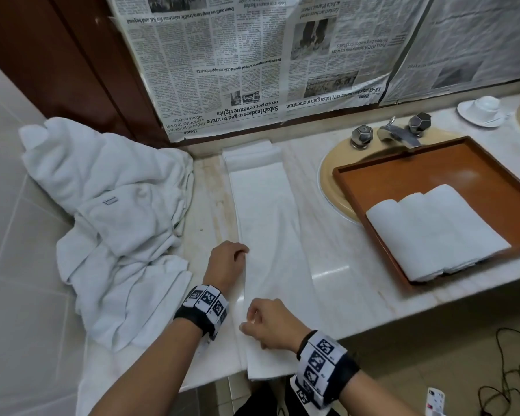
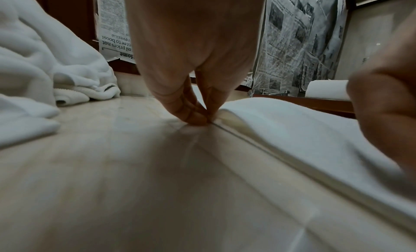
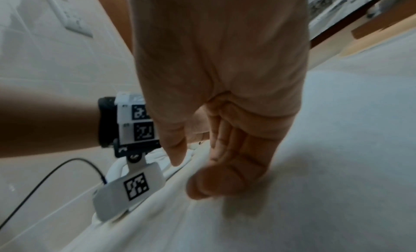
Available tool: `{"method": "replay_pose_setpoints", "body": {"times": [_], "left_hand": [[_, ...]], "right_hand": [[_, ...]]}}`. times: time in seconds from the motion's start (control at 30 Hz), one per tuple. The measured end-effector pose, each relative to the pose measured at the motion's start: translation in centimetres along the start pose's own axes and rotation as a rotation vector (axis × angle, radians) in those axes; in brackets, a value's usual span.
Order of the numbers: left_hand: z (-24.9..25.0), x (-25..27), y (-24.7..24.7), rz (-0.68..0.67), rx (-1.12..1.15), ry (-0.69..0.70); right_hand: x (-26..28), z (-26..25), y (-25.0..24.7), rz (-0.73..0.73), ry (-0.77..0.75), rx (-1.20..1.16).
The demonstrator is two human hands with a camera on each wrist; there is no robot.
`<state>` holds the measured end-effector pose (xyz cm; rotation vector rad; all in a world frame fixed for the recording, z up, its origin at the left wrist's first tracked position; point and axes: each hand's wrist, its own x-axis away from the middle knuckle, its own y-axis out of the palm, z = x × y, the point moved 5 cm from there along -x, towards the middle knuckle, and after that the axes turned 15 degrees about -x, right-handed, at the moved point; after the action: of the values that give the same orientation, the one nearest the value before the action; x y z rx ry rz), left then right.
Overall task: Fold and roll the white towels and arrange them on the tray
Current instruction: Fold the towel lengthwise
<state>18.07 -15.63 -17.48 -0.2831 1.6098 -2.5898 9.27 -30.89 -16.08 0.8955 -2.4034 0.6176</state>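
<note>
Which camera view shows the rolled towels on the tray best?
The head view: the rolled towels lie whole, side by side in the brown tray. The left wrist view shows only one roll's end; the right wrist view shows none.

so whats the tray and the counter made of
Tray: looks like reddish-brown wood or wood-look laminate, smooth, semi-gloss; a soft glare shows on its floor. Counter: seems to be polished pale marble or similar stone, faintly veined and reflecting light.
</note>
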Motion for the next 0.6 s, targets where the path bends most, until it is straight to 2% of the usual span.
{"method": "replay_pose_setpoints", "body": {"times": [0.07, 0.17, 0.23, 0.33, 0.43, 0.53, 0.6], "left_hand": [[-0.1, 0.3, 0.1, 0.011, 0.019, -0.032], [0.3, 0.5, 0.4, 0.004, 0.039, -0.037], [0.5, 0.7, 0.7, -0.013, 0.069, -0.058], [1.0, 1.0, 1.0, -0.019, 0.064, -0.059], [0.9, 1.2, 1.3, -0.018, 0.057, -0.064], [0.9, 1.5, 1.7, -0.016, 0.030, -0.079], [1.1, 1.3, 1.7, -0.018, 0.024, -0.105]], "right_hand": [[0.0, 0.1, -1.4, 0.047, -0.063, 0.023], [-0.8, -0.4, -5.6, 0.330, -0.287, 0.127], [-2.0, -0.9, -8.1, 0.449, -0.386, 0.292], [-4.4, -0.3, -10.7, 0.418, -0.328, 0.520], [-5.3, 1.7, -12.4, 0.382, -0.265, 0.644], [-5.1, 2.9, -14.4, 0.444, -0.210, 0.655], [-5.4, 2.8, -16.0, 0.513, -0.169, 0.582]]}}
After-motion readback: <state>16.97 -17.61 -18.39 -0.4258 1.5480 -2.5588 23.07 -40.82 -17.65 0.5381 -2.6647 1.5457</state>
